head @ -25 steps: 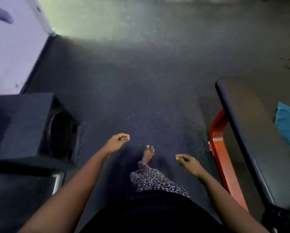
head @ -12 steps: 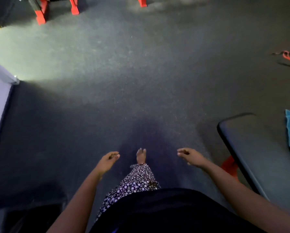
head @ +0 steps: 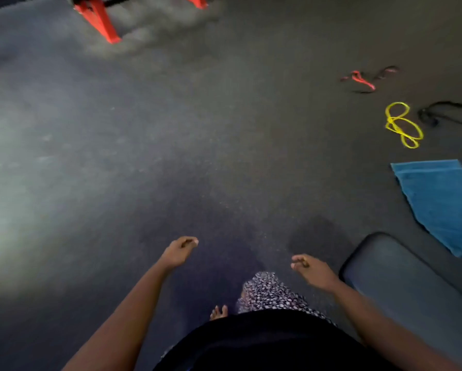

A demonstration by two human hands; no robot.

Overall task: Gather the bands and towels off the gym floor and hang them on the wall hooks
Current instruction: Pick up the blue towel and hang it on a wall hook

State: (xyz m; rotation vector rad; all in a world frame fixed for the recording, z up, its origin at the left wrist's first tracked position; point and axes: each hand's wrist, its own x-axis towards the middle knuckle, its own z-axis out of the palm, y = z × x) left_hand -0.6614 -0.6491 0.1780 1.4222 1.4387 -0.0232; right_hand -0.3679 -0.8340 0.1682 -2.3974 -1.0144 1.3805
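Note:
A blue towel (head: pixel 441 202) lies flat on the dark gym floor at the right. Beyond it a yellow band (head: pixel 402 125) is coiled in loops. A black band (head: pixel 449 112) trails off the right edge, and a red band (head: pixel 361 79) lies farther back next to a dark one (head: pixel 385 71). My left hand (head: pixel 178 251) hangs low in the middle with fingers loosely curled, holding nothing. My right hand (head: pixel 311 267) is also loosely curled and holds nothing, well short of the towel. No wall hooks are in view.
A dark padded bench (head: pixel 401 279) ends at the lower right, close to my right arm. Red equipment legs (head: pixel 98 21) stand at the top left. Open dark floor (head: pixel 144 143) stretches ahead. My bare foot (head: pixel 219 313) shows below.
The view has swung right and moved forward. The wall and black box at the left have gone; the bench has slid down-right; the towel and bands are now fully in view. Both hands stay the same.

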